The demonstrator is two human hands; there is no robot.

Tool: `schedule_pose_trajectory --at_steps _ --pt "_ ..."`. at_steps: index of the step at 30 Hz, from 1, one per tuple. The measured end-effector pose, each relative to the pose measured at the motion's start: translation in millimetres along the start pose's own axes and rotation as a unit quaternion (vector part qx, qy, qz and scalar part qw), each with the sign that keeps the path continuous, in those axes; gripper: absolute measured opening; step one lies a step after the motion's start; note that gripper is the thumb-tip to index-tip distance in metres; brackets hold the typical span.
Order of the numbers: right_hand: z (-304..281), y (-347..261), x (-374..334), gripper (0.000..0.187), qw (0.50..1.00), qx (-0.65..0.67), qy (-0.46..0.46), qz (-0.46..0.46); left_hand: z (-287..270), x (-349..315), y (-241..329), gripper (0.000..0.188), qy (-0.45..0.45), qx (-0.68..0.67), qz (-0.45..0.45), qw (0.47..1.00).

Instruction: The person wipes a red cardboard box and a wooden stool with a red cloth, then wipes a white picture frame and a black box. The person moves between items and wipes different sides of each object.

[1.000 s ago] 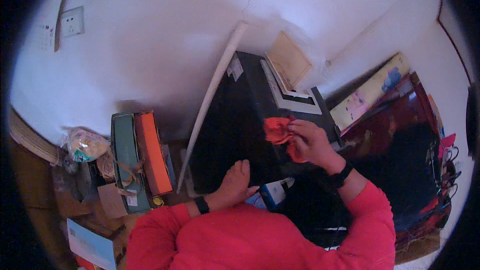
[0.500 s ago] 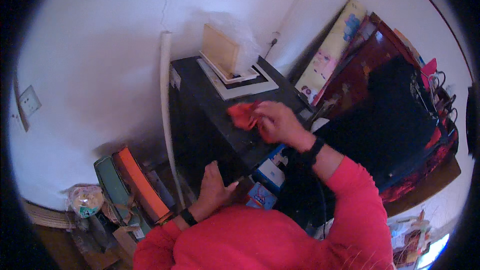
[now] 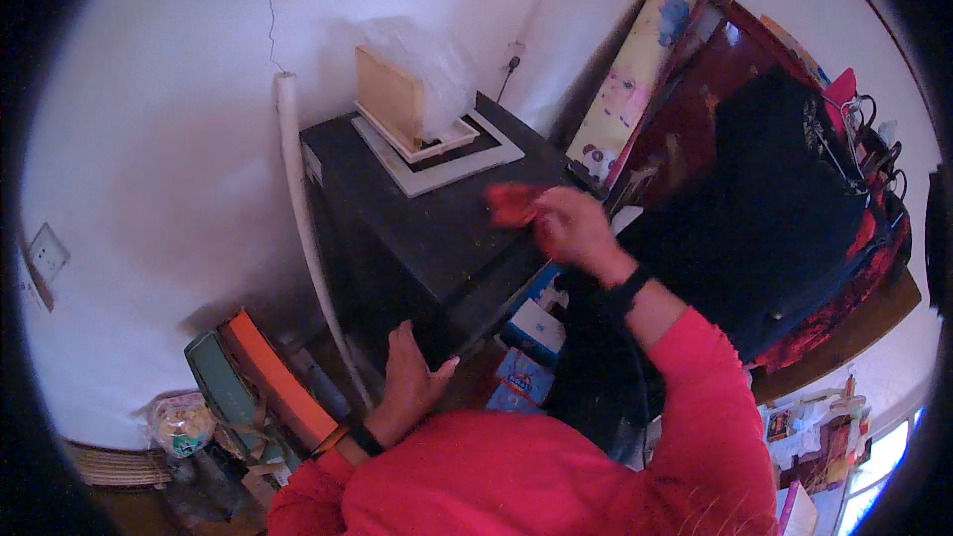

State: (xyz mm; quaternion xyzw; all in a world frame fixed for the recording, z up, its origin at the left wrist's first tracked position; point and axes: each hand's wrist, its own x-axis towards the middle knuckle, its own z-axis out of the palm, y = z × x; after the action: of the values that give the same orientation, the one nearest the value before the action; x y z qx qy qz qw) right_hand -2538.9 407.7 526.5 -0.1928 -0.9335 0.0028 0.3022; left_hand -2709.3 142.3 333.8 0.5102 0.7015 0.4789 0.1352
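Note:
A crumpled red cloth [image 3: 511, 205] is pinched in my right hand [image 3: 579, 228], above the right-hand side of a black cabinet's top [image 3: 427, 238]. Slight blur hides whether the cloth touches the surface. My left hand [image 3: 412, 382] holds nothing; its thumb and fingers are apart, low beside the cabinet's dark near side. Farther back on the cabinet lies a flat pale frame [image 3: 412, 182]. On it rest a shallow white tray [image 3: 444, 146], an upright light wooden board [image 3: 389, 97] and a clear plastic bag [image 3: 447, 89].
A white pipe [image 3: 298, 164] runs down left of the cabinet. Green and orange box files [image 3: 278, 377] stand at lower left. Dark clothes [image 3: 715, 228] hang close on my right. Blue boxes [image 3: 526, 372] sit below the cabinet's near edge. A patterned yellow panel [image 3: 635, 69] leans behind.
My right hand has moved with the red cloth toward the cabinet's right edge. My left hand stays low beside the cabinet. The whole view has shifted a little.

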Motion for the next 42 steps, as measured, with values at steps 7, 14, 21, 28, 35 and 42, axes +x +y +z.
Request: schedule_pose_trajectory --at_steps 7,14,21,28,35,42 --pt "1 -26 -45 0.023 0.999 -0.036 0.032 0.025 1 0 1 0.093 -0.017 -0.015 -0.031 0.999" --pt "-26 61 -19 0.019 0.965 -0.144 -0.081 0.204 8 1 -6 0.096 -0.019 -0.030 -0.020 0.999" --pt "-10 47 -55 0.019 0.996 -0.064 0.056 0.016 17 -5 -16 0.095 0.016 -0.054 -0.002 0.998" --pt "-19 85 -54 0.023 0.977 -0.043 0.153 0.143 -12 -7 1 0.082 0.000 -0.044 -0.022 0.999" --pt "77 47 -110 0.036 0.902 0.098 0.348 0.235 -55 30 87 0.037 0.162 0.006 0.182 0.970" --pt "126 -44 -153 0.030 0.924 0.310 0.203 0.095 -36 102 143 0.034 0.037 0.121 0.162 0.979"
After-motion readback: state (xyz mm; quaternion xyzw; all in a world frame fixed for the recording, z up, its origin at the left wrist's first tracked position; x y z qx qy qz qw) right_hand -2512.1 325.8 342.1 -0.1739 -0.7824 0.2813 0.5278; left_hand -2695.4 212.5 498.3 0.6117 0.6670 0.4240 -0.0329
